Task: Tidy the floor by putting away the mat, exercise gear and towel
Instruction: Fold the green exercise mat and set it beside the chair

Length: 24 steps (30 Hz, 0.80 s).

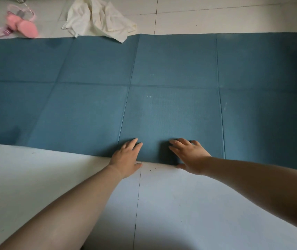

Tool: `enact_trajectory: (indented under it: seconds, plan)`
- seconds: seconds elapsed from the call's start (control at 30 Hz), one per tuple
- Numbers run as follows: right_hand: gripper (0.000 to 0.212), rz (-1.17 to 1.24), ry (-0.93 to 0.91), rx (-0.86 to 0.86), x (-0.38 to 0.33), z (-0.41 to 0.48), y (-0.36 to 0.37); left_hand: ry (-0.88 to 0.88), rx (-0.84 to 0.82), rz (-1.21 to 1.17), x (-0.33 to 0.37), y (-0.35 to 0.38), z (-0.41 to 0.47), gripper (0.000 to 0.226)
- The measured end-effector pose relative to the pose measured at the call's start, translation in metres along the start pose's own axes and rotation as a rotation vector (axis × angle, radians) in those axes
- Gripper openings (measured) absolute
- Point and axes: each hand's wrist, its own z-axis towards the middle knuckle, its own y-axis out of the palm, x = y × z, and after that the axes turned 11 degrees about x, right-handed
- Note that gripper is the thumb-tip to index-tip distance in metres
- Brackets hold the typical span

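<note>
A blue mat [162, 83] lies unrolled flat across the white tiled floor [180, 210], running from left to right, with fold creases dividing it into panels. Both hands are at its near long edge, close together around the middle panel. The left hand [126, 156] rests with its fingers [134, 144] loosely spread on top of the mat and its thumb at the rim on the floor side. The right hand [189, 156] mirrors it, fingers [178, 144] spread on the mat and thumb at the edge; whether either thumb is tucked under the mat cannot be told. Beyond the far edge, a crumpled cream towel [99, 17] lies on the tiles, one corner overlapping the mat. To its left sits blurred pink exercise gear [22, 24], just beside the mat's far edge.
</note>
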Motion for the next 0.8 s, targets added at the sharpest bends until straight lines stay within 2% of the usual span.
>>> enact_trajectory:
  seconds: [0.23, 0.4, 0.57, 0.7, 0.8]
  plan:
    - [0.039, 0.067, -0.034, 0.109, -0.001, -0.01, 0.001, 0.058, 0.032, 0.002, 0.005, -0.004, -0.004, 0.072]
    - [0.042, 0.182, -0.006, 0.219, 0.009, -0.012, -0.015, 0.06, 0.047, -0.002, 0.004, -0.007, -0.001, 0.063]
    - [0.043, 0.189, 0.025, 0.246, 0.009, -0.015, -0.021, 0.081, 0.163, -0.088, -0.002, -0.009, 0.003, 0.048]
    - [0.048, 0.212, 0.054, 0.198, 0.006, -0.019, -0.027, 0.097, 0.243, -0.195, -0.014, -0.022, 0.007, 0.028]
    - [0.052, 0.261, 0.036, 0.15, -0.004, -0.018, -0.032, 0.159, 0.35, -0.245, -0.023, -0.036, 0.01, 0.026]
